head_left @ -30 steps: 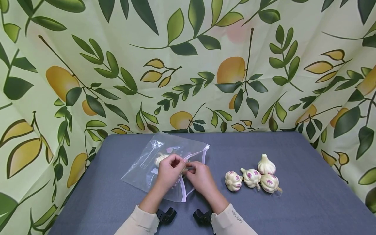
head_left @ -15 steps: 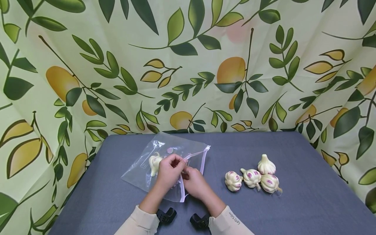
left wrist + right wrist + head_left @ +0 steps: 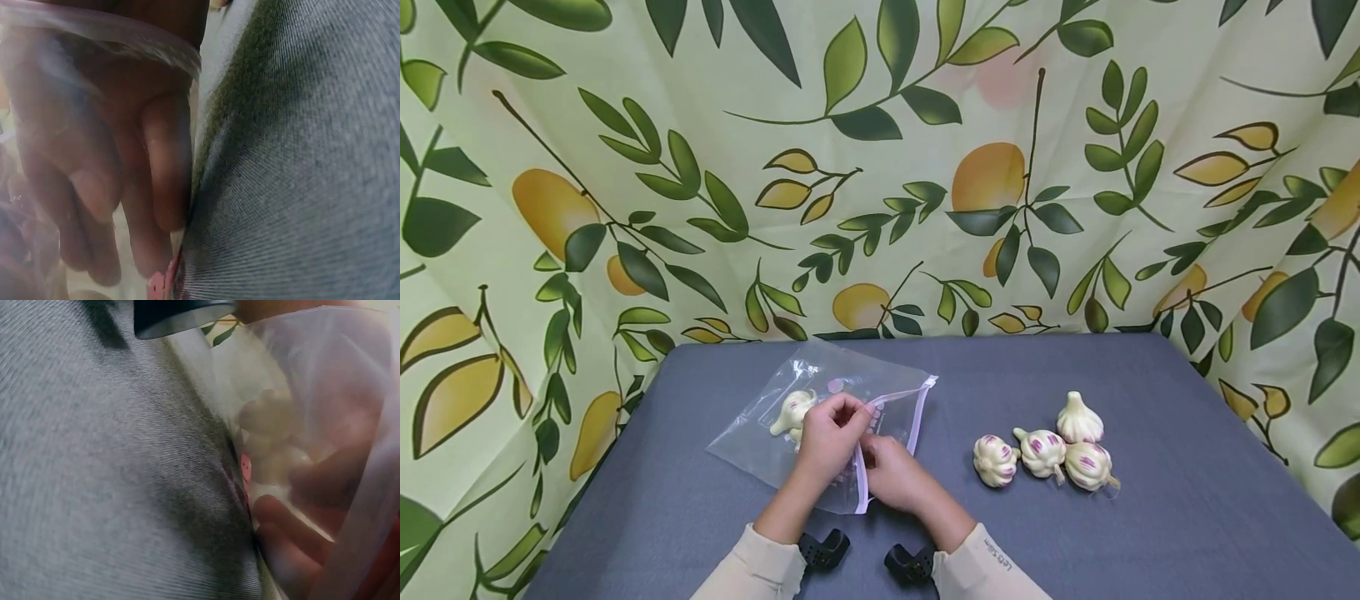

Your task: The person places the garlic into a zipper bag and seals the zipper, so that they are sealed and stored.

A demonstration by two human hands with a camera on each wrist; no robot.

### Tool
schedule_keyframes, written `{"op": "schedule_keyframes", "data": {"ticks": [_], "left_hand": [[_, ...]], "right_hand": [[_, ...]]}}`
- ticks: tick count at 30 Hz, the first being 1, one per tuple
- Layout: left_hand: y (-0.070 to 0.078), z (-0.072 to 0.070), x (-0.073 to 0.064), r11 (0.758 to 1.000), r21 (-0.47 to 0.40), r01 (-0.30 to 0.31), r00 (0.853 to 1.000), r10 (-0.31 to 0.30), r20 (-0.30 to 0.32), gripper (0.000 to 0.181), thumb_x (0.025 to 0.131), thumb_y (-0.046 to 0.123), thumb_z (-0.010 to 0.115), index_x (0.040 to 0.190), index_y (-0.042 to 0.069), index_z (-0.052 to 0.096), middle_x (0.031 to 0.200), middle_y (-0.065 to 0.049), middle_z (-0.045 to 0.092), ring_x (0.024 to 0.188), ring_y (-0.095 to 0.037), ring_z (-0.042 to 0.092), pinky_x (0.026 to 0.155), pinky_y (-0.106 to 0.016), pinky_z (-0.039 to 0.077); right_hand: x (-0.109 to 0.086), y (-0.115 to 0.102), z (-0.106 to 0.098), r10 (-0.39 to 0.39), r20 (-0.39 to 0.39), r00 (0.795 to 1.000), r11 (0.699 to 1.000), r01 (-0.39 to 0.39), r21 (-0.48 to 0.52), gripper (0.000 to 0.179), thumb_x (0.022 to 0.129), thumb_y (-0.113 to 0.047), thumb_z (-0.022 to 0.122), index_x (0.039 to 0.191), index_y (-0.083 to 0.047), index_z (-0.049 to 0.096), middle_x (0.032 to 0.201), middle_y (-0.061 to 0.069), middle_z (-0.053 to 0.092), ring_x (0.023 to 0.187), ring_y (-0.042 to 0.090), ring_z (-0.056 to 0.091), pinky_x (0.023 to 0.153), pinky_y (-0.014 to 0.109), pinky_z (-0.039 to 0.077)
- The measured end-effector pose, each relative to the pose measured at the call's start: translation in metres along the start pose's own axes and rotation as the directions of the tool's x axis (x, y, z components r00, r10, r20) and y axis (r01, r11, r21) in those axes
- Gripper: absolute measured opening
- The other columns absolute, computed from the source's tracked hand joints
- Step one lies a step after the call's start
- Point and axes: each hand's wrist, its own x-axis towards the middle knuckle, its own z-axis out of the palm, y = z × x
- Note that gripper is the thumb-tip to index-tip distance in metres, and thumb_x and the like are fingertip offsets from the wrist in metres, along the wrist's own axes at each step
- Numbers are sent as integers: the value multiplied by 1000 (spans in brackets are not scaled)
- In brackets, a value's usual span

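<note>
A clear zip bag (image 3: 760,446) with a pale lilac zip edge lies on the table. My left hand (image 3: 833,429) pinches the bag's upper edge between thumb and fingers. Through the bag's mouth reaches my right hand (image 3: 891,475); its loosely extended fingers (image 3: 165,162) show through the plastic in the left wrist view, with nothing held between them. Inside the bag, a garlic bulb (image 3: 793,411) lies left of my left hand, and part of another pale bulb shows just below it. Blurred garlic (image 3: 269,419) appears beyond the right fingertips in the right wrist view.
Several garlic bulbs (image 3: 1043,454) with purple streaks sit grouped on the grey-blue tablecloth (image 3: 1180,500), right of the bag. A leaf-and-fruit patterned curtain (image 3: 910,183) hangs behind the table. Black wrist mounts (image 3: 824,550) sit below both hands.
My right hand has moved down and slightly left, deeper into the bag's mouth. The garlic inside has shifted left, with a second bulb showing. The left hand keeps its pinch on the edge.
</note>
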Motion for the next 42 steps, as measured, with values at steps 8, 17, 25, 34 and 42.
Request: {"op": "schedule_keyframes", "data": {"ticks": [8, 17, 25, 34, 42], "left_hand": [[15, -4, -1, 999, 26, 37, 999, -37, 6, 12, 82, 8, 70, 72, 8, 64, 64, -1, 55, 59, -8, 49, 54, -19, 41], [-15, -3, 3, 999, -22, 43, 999, -43, -16, 13, 80, 12, 72, 72, 7, 64, 63, 1, 53, 58, -7, 48, 52, -19, 40], [-18, -5, 4, 998, -32, 55, 998, -56, -28, 14, 81, 15, 72, 72, 8, 65, 61, 3, 53, 56, -6, 48, 49, -20, 40], [-31, -4, 5, 999, -28, 28, 997, -30, -70, 12, 79, 14, 71, 70, 9, 64, 58, 5, 53, 52, -5, 46, 46, -19, 38], [-31, -7, 7, 994, -53, 94, 992, -97, -74, 14, 80, 16, 72, 71, 7, 65, 60, 3, 56, 54, -7, 48, 48, -20, 41]], "right_hand": [[1, -2, -25, 36, 1, 999, 999, -36, -21, 34, 79, 6, 57, 111, -1, 67, 104, 11, 69, 88, 19, 66, 73, 25, 52], [-10, -7, -82, 90, -44, 995, 970, -97, -223, 27, 83, -5, 62, 109, -5, 69, 104, 6, 70, 87, 14, 65, 75, 32, 53], [-35, -4, -145, 311, -105, 944, 916, -328, -230, 44, 78, -25, 74, 118, -8, 64, 115, 14, 65, 100, 25, 65, 77, 38, 53], [-60, 4, -180, 443, -62, 894, 869, -445, -217, 62, 76, -32, 76, 127, -4, 56, 125, 19, 59, 112, 33, 59, 86, 43, 50], [-62, 5, -180, 499, 10, 867, 854, -489, -177, 64, 72, -21, 79, 126, 1, 55, 118, 22, 62, 98, 25, 65, 73, 36, 53]]}}
